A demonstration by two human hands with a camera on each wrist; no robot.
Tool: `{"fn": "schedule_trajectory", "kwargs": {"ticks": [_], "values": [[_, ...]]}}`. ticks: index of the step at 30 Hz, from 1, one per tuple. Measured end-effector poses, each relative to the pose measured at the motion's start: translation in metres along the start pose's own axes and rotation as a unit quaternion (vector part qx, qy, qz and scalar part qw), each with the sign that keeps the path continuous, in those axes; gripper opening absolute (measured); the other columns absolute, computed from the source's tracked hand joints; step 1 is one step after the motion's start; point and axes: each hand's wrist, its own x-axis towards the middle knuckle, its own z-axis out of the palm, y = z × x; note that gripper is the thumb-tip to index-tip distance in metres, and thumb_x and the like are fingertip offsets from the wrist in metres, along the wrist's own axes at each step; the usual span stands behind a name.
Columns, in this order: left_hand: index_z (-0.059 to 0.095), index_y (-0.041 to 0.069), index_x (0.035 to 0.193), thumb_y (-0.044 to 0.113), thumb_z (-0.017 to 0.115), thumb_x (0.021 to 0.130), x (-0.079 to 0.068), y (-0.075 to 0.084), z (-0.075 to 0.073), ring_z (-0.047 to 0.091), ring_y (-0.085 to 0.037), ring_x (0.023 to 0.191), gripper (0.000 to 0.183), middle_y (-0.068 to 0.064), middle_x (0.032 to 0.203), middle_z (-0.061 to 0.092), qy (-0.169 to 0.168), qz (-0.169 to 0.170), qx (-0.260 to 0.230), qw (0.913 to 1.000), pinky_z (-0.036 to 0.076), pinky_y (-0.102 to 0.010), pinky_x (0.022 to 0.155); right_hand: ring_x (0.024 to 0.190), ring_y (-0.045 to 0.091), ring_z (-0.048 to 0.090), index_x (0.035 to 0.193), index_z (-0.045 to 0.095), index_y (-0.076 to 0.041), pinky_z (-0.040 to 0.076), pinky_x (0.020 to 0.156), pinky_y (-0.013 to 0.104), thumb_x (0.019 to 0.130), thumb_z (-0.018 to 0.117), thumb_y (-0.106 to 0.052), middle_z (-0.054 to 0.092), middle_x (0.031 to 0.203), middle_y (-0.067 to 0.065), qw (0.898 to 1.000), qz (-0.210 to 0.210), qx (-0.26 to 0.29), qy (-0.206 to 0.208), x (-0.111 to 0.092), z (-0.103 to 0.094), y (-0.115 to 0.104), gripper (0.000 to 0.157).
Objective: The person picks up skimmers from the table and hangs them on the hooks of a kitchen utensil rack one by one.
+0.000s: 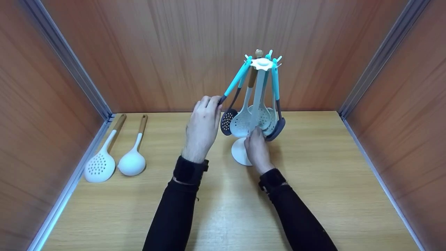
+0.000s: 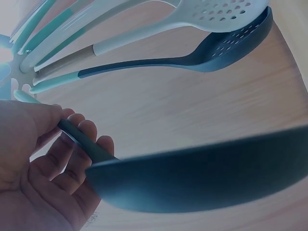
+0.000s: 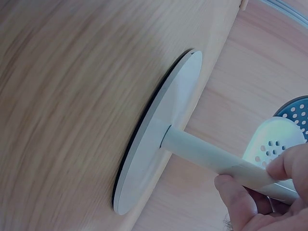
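Note:
A white utensil stand (image 1: 239, 153) with a round base and a hooked top carries several hanging utensils. My right hand (image 1: 257, 148) grips its pole (image 3: 207, 153) low down, above the base. With my left hand (image 1: 202, 127) I pinch the dark shaft of a turquoise-handled utensil (image 2: 202, 178), whose handle slants out from the rack's left side. Its broad dark head shows edge-on in the left wrist view, so ladle or spoon I cannot tell. Beside it hang a dark slotted spoon (image 1: 228, 122), a white skimmer (image 1: 241, 122) and a dark-headed utensil (image 1: 277, 129).
On the left of the wooden table (image 1: 313, 195) lie a white skimmer (image 1: 100, 167) and a white ladle (image 1: 131, 163), both with wooden handles. Wood panels stand at the back (image 1: 174, 52) and on both sides, with metal strips along the edges.

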Motion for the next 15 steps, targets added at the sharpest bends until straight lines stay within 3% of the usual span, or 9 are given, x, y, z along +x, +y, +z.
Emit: {"fn": "schedule_trajectory", "kwargs": {"ticks": [6,15], "values": [[0.073,0.009,0.145,0.021,0.063,0.124,-0.0005,0.0005,0.0019,0.074,-0.031,0.114,0.027,-0.013,0.128,0.076,-0.007,-0.004,0.003,1.0,0.07,-0.042,0.094,0.121,0.042,0.077,0.136,0.061,0.016,0.069,0.106,0.05,0.111,0.069,-0.002,0.071,0.127,0.03,1.0,-0.003,-0.018,-0.006,0.0007,0.0012,0.0015,0.031],[0.072,0.006,0.145,0.02,0.062,0.124,-0.0007,0.001,0.005,0.075,-0.032,0.112,0.027,-0.015,0.125,0.076,-0.003,0.009,-0.006,0.9999,0.07,-0.043,0.099,0.124,0.05,0.076,0.134,0.059,0.016,0.067,0.106,0.059,0.109,0.066,0.002,0.07,0.126,0.034,0.998,0.021,0.059,-0.007,0.0007,0.0001,0.0014,0.03]]}}
